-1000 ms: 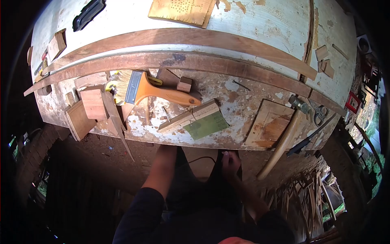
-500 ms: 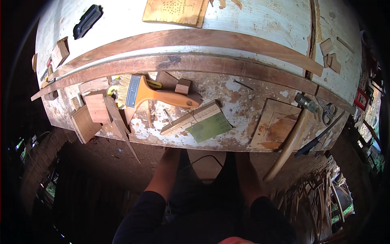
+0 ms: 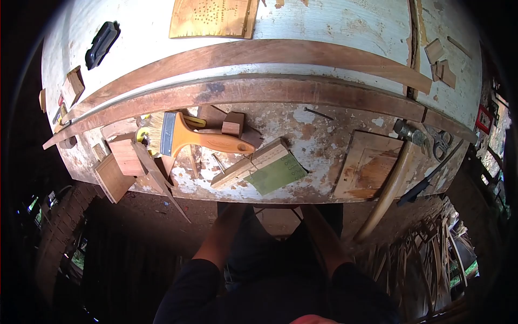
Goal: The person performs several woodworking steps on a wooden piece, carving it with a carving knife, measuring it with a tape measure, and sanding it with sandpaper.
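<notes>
Both my forearms reach down to the bench's front edge, the left forearm (image 3: 221, 237) and the right forearm (image 3: 325, 237). My hands are hidden beneath the edge, so their fingers and anything in them do not show. Closest to them on the bench top lies a green sheet (image 3: 278, 174), probably sandpaper, against a narrow wooden strip (image 3: 253, 163). A wide paintbrush (image 3: 216, 141) with an orange handle rests behind the strip. Beside it sits a small wood block (image 3: 233, 125). To the right is a flat wooden panel (image 3: 367, 164).
A hammer (image 3: 386, 189) overhangs the front edge at right, near scissors (image 3: 442, 146) and a dark-handled tool (image 3: 426, 186). Wood blocks (image 3: 127, 156) crowd the left. A long board (image 3: 259, 89) spans the bench. Behind lie a black object (image 3: 101, 44) and a perforated board (image 3: 210, 19).
The view has shifted slightly, so the bench items appear a little lower. My forearms have moved a little at the bench edge; the items keep their places.
</notes>
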### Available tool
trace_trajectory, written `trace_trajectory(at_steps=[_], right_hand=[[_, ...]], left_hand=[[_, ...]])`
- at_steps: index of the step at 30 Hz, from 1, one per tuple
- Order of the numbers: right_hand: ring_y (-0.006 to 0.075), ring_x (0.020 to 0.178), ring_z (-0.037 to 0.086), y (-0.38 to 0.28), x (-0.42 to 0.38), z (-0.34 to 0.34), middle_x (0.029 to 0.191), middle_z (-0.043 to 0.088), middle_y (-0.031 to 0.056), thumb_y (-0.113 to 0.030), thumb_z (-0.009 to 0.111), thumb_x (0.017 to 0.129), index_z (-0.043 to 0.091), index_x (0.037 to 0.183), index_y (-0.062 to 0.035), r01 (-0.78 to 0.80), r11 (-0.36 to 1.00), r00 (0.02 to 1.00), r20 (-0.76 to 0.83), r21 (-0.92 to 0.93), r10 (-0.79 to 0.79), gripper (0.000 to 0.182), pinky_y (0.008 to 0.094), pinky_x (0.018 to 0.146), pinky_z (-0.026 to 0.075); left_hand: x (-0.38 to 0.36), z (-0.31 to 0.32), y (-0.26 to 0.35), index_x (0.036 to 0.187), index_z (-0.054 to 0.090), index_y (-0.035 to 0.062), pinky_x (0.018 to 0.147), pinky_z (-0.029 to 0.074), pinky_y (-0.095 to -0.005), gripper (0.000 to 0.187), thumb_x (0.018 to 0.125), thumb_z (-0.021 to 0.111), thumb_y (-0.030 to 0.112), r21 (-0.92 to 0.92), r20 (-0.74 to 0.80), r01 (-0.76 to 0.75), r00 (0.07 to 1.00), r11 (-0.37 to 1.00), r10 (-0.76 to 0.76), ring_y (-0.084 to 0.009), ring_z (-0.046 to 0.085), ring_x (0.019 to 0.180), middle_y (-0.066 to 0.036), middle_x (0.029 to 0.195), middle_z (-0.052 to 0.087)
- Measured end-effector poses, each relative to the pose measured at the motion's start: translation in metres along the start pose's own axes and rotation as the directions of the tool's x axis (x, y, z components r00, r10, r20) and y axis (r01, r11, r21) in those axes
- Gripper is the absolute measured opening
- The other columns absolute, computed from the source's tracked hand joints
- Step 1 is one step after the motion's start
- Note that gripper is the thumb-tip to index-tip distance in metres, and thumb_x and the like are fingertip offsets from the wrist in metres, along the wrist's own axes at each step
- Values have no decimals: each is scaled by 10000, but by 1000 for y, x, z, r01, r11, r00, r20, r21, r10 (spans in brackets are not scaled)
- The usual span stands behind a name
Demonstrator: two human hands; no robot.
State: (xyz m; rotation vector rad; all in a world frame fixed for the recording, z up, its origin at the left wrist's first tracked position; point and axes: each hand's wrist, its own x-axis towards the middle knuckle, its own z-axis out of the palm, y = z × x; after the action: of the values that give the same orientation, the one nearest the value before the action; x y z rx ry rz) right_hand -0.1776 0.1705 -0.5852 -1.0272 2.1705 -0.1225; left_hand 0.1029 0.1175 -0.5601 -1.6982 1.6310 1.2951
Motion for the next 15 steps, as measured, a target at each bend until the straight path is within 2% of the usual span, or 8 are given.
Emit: trace_trajectory(at_steps=[15], right_hand=[[345,928,777,29,-13,25,1090,799,124,-380,641,1007,769,1130,-83,30,1000,999,38,-7,-30,346,490,829,612]], left_hand=[[50,0,41,1462,659,97,1219,429,-495,569,1015,692,447,140,22,-187,982,972,186,-416,560,1447,-235,1496,642]])
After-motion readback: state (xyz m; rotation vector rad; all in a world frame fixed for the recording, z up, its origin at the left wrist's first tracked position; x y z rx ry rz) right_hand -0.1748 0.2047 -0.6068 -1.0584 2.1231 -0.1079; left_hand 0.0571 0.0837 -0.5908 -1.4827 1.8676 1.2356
